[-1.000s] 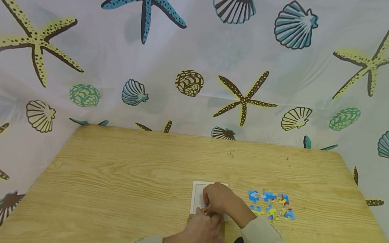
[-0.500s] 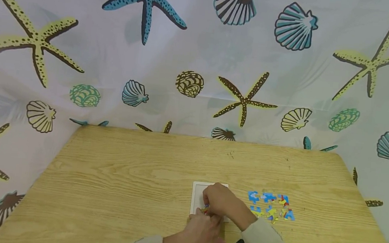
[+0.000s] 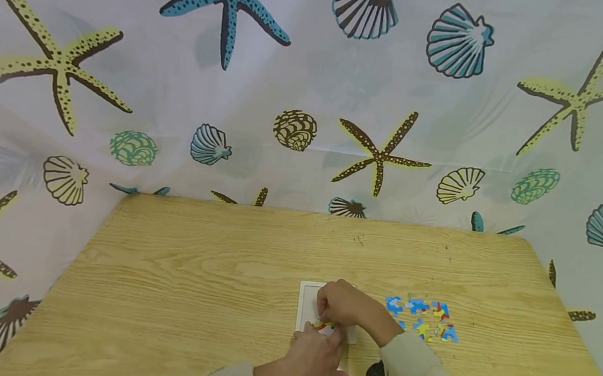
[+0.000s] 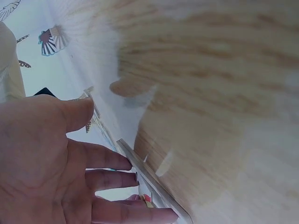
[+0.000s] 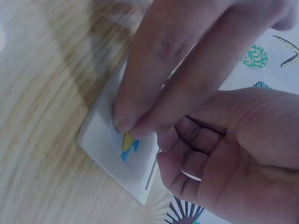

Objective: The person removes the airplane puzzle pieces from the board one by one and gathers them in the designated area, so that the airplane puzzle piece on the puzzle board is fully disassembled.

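Observation:
In the head view a small white puzzle tray [image 3: 302, 302] lies near the table's front, partly hidden by both hands. A yellow and red puzzle piece [image 3: 324, 326] shows in it between the fingertips. My right hand [image 3: 347, 304] reaches over the tray with bent fingers that pinch at the piece; the exact contact is hidden. My left hand [image 3: 309, 364] lies at the near side, its fingers fairly straight and touching the tray's edge [image 4: 154, 182] in the left wrist view. Yellow and blue piece parts [image 5: 128, 147] show inside the tray in the right wrist view.
Several blue, yellow and red puzzle pieces [image 3: 421, 319] lie in two rough rows right of the tray, some partly behind the right forearm. A black object [image 3: 377, 375] sits beside the right sleeve. A shell-patterned curtain [image 3: 312, 80] surrounds the wooden table [image 3: 188, 286].
My right hand has tilted and shifted slightly right, so more of the yellow and red piece shows. The right forearm covers more of the loose pieces. My left hand stays nearly still.

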`<act>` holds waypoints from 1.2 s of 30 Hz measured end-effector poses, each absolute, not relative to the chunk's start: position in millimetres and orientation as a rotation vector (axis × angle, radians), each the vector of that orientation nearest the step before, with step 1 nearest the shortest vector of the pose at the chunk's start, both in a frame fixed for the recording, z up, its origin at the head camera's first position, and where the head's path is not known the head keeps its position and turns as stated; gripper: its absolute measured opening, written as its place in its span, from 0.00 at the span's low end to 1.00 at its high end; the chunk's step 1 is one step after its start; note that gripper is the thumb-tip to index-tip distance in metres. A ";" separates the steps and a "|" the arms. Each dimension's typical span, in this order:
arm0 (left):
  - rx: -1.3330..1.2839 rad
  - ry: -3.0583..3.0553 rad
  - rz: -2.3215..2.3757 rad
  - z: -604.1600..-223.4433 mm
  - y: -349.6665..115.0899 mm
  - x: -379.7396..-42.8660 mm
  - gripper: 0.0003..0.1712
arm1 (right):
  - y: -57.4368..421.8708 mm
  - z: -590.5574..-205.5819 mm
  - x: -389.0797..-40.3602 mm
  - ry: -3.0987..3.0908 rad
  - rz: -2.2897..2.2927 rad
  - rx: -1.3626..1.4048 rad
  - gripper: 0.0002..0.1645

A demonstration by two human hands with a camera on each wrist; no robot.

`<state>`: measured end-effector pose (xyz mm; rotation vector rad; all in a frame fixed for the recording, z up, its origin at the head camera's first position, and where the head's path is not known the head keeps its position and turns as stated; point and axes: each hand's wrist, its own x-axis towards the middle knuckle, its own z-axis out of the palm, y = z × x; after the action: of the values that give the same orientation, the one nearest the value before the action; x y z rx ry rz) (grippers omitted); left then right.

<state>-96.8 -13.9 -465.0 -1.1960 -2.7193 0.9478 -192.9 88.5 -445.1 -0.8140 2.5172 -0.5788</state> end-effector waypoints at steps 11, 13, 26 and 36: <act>-1.105 -2.731 0.850 -467.8 -13.0 -96.2 0.35 | 91.2 -446.8 -195.4 2.488 -0.606 -0.838 0.07; -1.113 -2.735 0.856 -467.8 -13.4 -96.7 0.36 | 91.5 -445.8 -195.9 2.490 -0.608 -0.838 0.07; -1.073 -2.776 0.769 -465.0 -14.5 -97.3 0.42 | 101.4 -427.9 -200.0 2.501 -0.666 -0.762 0.07; -1.064 -2.825 0.848 -460.4 -14.6 -99.9 0.42 | 116.7 -420.9 -203.8 2.521 -0.639 -0.712 0.08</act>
<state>-99.9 -14.6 -460.4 -1.0643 -2.8254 0.8484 -203.8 116.7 -420.9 -0.7119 2.5211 -0.6395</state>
